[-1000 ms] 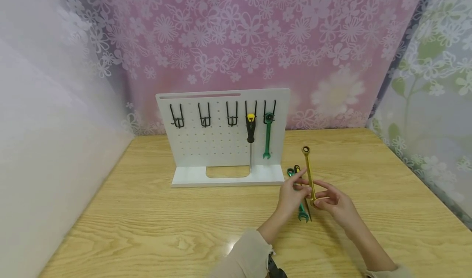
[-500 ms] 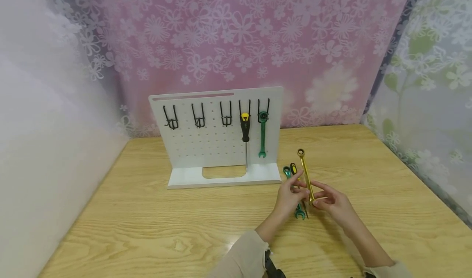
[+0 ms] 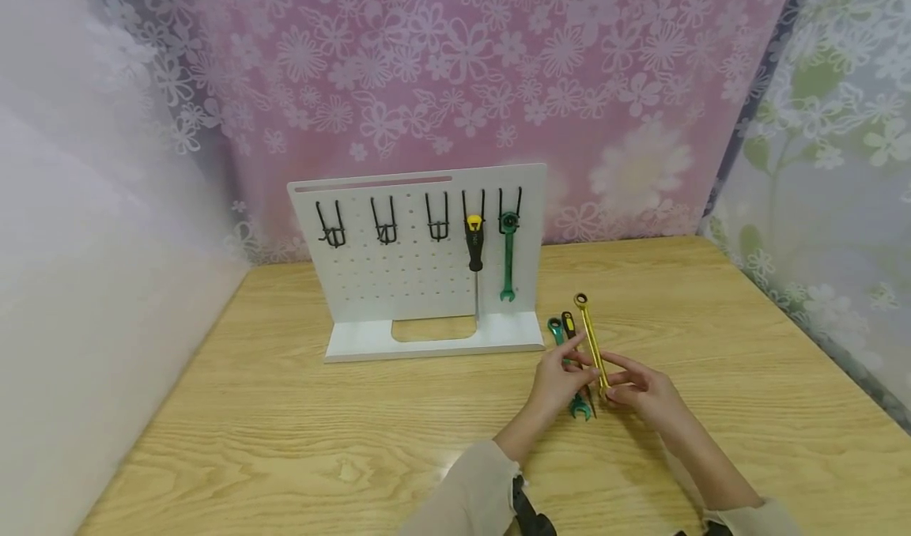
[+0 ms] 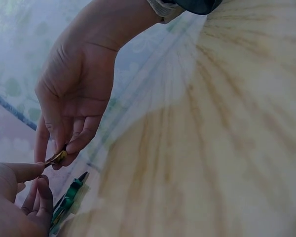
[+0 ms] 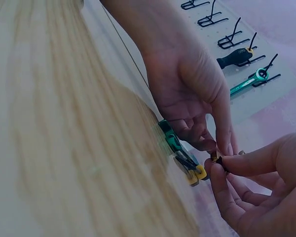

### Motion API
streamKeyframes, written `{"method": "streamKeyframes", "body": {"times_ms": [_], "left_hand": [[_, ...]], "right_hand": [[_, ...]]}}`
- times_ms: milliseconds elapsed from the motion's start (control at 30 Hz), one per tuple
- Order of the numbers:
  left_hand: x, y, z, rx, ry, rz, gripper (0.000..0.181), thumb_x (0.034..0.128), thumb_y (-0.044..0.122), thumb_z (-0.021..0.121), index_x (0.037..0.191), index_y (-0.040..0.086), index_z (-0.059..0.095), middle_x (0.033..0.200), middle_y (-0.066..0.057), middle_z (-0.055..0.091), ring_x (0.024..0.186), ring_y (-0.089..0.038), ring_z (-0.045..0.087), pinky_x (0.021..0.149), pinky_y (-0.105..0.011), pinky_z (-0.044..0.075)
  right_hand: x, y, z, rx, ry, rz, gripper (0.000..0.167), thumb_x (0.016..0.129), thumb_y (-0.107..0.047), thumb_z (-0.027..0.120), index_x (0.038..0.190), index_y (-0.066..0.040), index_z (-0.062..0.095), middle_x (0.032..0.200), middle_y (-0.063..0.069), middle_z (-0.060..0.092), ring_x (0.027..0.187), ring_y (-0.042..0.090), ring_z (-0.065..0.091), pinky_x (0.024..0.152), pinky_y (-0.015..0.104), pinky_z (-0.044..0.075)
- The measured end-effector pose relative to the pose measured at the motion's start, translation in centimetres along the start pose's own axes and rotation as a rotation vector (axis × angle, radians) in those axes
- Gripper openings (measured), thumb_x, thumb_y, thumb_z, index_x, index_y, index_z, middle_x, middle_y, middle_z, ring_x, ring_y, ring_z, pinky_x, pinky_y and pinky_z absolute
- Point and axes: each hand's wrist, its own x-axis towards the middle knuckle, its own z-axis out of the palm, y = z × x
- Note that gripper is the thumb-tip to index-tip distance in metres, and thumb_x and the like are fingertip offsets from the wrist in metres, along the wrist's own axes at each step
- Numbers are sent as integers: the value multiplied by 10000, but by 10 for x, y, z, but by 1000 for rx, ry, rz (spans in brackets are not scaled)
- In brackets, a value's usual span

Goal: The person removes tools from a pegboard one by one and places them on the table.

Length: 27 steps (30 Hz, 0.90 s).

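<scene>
A gold combination wrench (image 3: 593, 337) is held between both hands over the right part of the table, its ring end pointing away from me. My left hand (image 3: 557, 382) pinches its shaft from the left. At the near, open-jawed end, my right hand (image 3: 646, 395) pinches the wrench between thumb and fingers, as the right wrist view also shows. Beneath the left hand lie a green wrench (image 3: 580, 409) and a screwdriver (image 3: 568, 324) with a black and yellow handle, side by side and partly covered by the fingers.
A white pegboard stand (image 3: 427, 283) stands at the back with several black hooks (image 3: 437, 224). On its right-hand hooks hang a black and yellow screwdriver (image 3: 474, 247) and a green wrench (image 3: 508, 259). A floral curtain (image 3: 455, 85) rises behind the wooden table (image 3: 285, 425).
The gold wrench's ring end has dipped a little while both hands keep their hold. The head view has shifted slightly; the pegboard and the tools on the table stay put.
</scene>
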Motion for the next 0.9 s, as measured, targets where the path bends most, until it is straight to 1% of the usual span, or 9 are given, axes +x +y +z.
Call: {"method": "streamKeyframes", "body": {"times_ms": [133,367,500,600,733,900], "left_hand": [[2,-2,2,15,3,-3,552,786,-29,694,1295,118,539,844,-5,600,561,-41,504,478,-178,455],[4,-4,6,138,32,30,513,761,-20,723,1246,68,578,768,-32,571,525,-13,431,462,-138,386],[5,-5,8,173,44,44,489,759,-19,724,1224,52,592,787,-3,600,524,0,452,453,-141,399],[5,-4,9,167,48,36,490,761,-31,714,1227,53,589,807,9,617,520,2,471,432,-146,407],[5,-4,9,174,43,29,489,768,-38,700,1234,48,582,810,13,618,474,-8,463,398,-150,397],[8,-3,9,254,45,36,458,775,7,709,1217,47,598,785,69,613,444,-2,421,398,-142,363]], "right_hand": [[0,2,-1,22,8,14,529,888,10,545,1371,72,338,1060,237,529,843,149,594,720,298,521],[-2,4,0,71,6,37,540,876,34,530,1371,90,320,1053,240,499,827,150,583,730,305,522],[-1,5,0,82,17,36,533,867,50,526,1360,102,329,1037,241,503,815,155,586,722,299,523],[0,5,1,79,15,33,532,865,55,522,1358,108,327,1035,239,501,809,149,581,715,292,523],[0,4,1,77,10,34,534,869,51,521,1359,113,318,1036,231,491,799,143,578,710,286,523],[1,3,1,72,11,50,526,879,48,518,1359,117,315,1053,233,475,794,133,578,713,281,522]]}}
